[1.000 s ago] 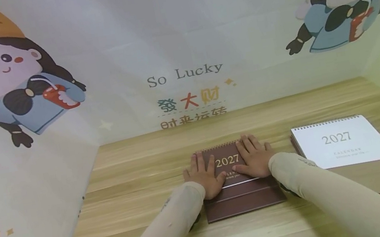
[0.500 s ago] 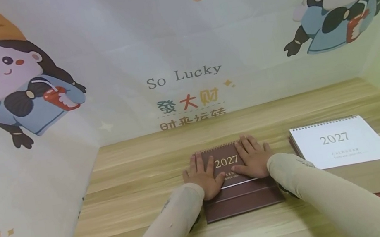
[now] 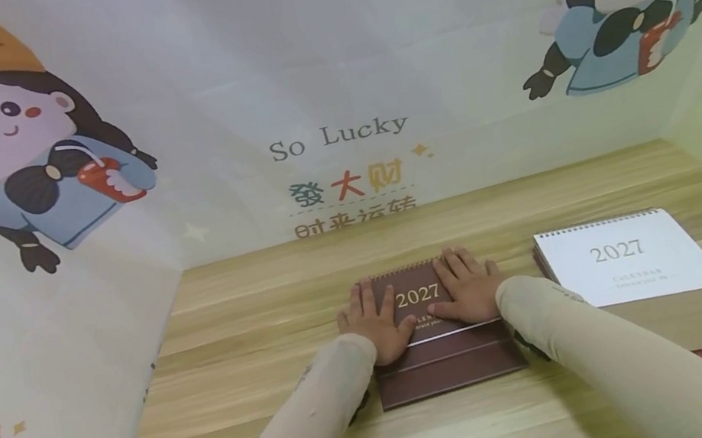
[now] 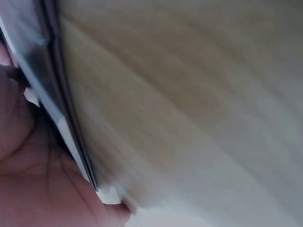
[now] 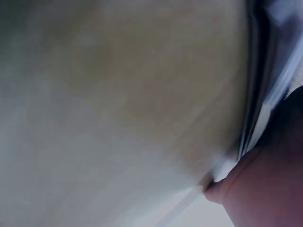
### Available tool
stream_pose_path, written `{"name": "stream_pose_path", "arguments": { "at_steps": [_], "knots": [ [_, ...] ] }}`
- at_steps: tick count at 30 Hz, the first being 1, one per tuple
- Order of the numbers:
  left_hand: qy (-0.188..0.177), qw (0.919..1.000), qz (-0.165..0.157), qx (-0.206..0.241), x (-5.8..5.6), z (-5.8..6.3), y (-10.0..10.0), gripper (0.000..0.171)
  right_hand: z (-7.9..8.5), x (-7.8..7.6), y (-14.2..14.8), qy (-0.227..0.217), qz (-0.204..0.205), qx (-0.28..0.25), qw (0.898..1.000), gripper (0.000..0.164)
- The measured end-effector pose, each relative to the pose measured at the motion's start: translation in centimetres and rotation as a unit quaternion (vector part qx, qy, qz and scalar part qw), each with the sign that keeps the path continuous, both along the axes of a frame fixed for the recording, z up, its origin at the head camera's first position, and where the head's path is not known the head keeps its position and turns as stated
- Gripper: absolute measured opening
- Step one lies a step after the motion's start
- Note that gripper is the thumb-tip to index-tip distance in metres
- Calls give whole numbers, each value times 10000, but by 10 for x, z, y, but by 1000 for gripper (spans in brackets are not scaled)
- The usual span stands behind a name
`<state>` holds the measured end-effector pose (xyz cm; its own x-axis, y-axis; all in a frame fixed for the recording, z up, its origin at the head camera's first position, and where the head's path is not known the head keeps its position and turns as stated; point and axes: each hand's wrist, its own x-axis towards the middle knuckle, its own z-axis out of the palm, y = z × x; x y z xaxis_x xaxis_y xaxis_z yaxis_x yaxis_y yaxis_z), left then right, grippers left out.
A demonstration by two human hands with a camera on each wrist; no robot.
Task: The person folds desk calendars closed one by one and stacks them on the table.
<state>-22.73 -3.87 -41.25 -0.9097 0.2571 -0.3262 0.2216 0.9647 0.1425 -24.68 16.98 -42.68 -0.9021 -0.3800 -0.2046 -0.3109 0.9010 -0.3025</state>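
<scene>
A dark brown spiral-bound 2027 desk calendar (image 3: 452, 372) lies flat on the wooden table, its coil edge at the far side. Across its left part my left hand (image 3: 377, 325) rests palm down with fingers spread. My right hand (image 3: 471, 290) lies the same way over the right part, thumb pointing inward. Between the hands the gold 2027 print shows. In the left wrist view, the palm (image 4: 42, 175) sits over the calendar's stacked edge (image 4: 71, 123). The right wrist view has the right palm (image 5: 265, 189) against the opposite edge, somewhat blurred.
To the right, a second 2027 calendar (image 3: 634, 268) with a white front page lies on a brown and red base. My right forearm passes over its near-left corner. Printed white sheets (image 3: 209, 119) wall in the table (image 3: 254, 305) at the back and both sides.
Both hands stay in place on the brown calendar. Only the head view shifts slightly.
</scene>
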Motion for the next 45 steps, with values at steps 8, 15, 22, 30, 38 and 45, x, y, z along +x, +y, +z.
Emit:
{"name": "stream_pose_path", "arguments": {
  "at_steps": [8,15,22,30,38,45],
  "knots": [
    [710,9902,21,1199,-12,-3,-12,70,9,-4,16,661,-447,-1016,9916,77],
    [1139,9726,882,1825,-9,4,-30,50,28,7,26,465,-1326,-879,9862,43],
    [787,9770,884,1772,-1,2,-31,42,24,16,21,-50,-1552,-1232,9802,35],
    [665,9544,1080,2703,-4,6,-39,28,28,12,19,-384,-1669,-1628,9717,38],
    [486,9159,1624,3639,-1,10,-44,50,33,14,10,-513,-1953,-2588,9446,51],
    [501,9136,1679,3670,1,12,-48,51,30,14,5,-568,-1976,-2976,9323,49]
  ]
}}
